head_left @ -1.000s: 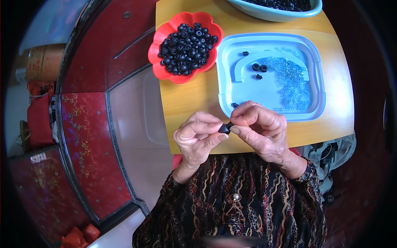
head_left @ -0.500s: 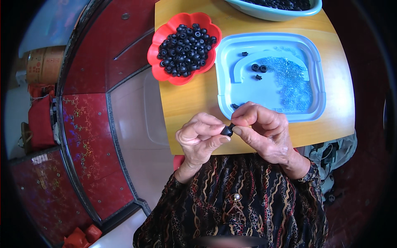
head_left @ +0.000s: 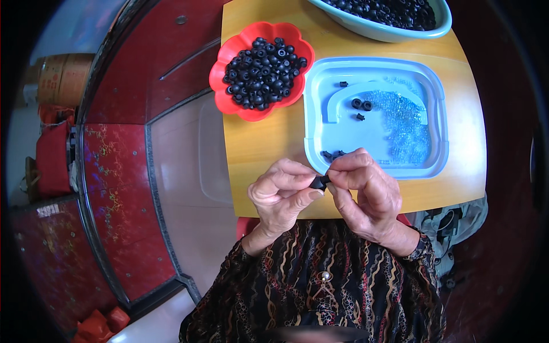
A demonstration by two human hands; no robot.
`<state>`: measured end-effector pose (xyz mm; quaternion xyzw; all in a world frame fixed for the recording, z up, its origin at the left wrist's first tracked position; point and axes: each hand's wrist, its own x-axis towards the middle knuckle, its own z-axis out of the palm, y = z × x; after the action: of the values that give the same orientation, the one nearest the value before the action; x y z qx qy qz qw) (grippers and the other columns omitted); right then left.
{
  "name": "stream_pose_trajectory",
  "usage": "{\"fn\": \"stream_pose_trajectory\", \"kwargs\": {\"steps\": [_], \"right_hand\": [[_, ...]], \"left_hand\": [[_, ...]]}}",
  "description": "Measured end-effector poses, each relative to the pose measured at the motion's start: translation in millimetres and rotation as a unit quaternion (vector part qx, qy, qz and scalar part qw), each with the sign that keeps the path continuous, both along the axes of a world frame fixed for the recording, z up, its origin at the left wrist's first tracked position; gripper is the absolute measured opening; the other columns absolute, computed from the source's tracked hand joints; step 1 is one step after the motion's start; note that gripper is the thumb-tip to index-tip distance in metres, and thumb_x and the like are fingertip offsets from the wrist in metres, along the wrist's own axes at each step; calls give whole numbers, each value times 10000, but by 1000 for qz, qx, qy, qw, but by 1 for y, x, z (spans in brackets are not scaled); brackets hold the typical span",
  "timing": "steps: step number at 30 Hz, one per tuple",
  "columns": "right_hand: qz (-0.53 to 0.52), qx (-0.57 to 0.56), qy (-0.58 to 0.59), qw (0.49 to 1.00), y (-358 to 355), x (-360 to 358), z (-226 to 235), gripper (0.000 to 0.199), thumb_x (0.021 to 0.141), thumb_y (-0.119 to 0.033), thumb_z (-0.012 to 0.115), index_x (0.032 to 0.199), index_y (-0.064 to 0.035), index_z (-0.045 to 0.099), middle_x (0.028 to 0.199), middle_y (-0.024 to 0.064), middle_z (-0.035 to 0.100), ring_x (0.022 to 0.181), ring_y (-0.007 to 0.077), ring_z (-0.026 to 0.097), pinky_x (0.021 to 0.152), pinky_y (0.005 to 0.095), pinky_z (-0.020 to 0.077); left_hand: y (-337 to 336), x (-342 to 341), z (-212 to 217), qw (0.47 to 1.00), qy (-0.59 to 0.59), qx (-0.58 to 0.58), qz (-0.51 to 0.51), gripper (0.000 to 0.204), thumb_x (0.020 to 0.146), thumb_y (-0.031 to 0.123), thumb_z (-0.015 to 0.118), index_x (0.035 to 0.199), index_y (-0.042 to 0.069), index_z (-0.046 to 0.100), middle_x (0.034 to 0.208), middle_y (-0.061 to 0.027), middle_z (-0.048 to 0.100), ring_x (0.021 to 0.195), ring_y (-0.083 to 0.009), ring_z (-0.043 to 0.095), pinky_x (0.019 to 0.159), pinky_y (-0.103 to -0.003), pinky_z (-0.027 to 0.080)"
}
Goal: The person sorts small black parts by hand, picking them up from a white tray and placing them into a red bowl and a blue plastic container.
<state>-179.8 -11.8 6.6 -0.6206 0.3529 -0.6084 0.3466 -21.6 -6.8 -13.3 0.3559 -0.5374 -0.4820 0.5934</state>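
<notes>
Close to the table's front edge, my left hand [head_left: 281,194] pinches a rounded black cap-like part [head_left: 318,182] between thumb and fingers. My right hand [head_left: 372,200] closes thumb and forefinger on a smaller black piece [head_left: 326,179] touching that part; the fingertips cover most of it. Just beyond my hands stands a light blue tray [head_left: 309,123]. Several small black fittings lie in it, among them two ring-shaped ones [head_left: 361,104] and a spool-like one [head_left: 360,117]. Tiny clear bead-like bits [head_left: 403,123] cover the tray's right side.
A red petal-edged bowl [head_left: 219,91] full of black round parts stands left of the tray. At the table's far edge is a pale teal basin [head_left: 389,34] with more black parts. The wooden table [head_left: 257,148] carries them all. A clear bag [head_left: 472,220] is at the right.
The view has shifted a little, so the table and containers sit lower in it. Both hands still hold the black pieces together, with the right fingers slightly re-angled.
</notes>
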Motion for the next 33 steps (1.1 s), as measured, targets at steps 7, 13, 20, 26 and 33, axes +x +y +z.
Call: {"fn": "stream_pose_trajectory", "kwargs": {"steps": [7,13,20,26,33], "right_hand": [[-30,-93,89,991,2,0,2,225,625,142,635,806,50,540,797,151,556,663,232,542,583,318,445],[41,-13,58,997,1,-5,2,203,653,137,625,812,41,542,792,145,560,689,238,560,610,322,452],[82,99,-6,992,1,-3,-6,143,720,87,611,820,17,536,811,125,590,752,240,599,650,310,463],[48,108,4,993,0,0,-13,121,744,60,614,823,21,531,824,130,600,761,224,602,671,301,462],[80,165,-63,981,0,-1,-17,113,756,52,620,824,24,534,853,118,592,767,179,584,672,285,455]], "left_hand": [[3,1,1,999,-32,-15,12,180,677,44,776,764,3,624,859,-128,622,725,-124,598,624,-217,494],[1,7,1,995,-90,-33,-1,179,680,54,776,764,3,626,854,-120,620,692,-115,598,584,-208,488],[3,7,-10,999,-30,22,-8,166,711,47,755,790,-4,617,866,-107,613,701,-84,584,585,-176,475],[-3,5,-18,998,27,52,-28,164,726,13,733,831,-9,608,914,-101,597,770,-99,582,648,-184,478],[-3,4,-15,993,65,81,-47,160,729,-11,721,838,-19,605,933,-100,592,838,-120,584,723,-217,488]]}}
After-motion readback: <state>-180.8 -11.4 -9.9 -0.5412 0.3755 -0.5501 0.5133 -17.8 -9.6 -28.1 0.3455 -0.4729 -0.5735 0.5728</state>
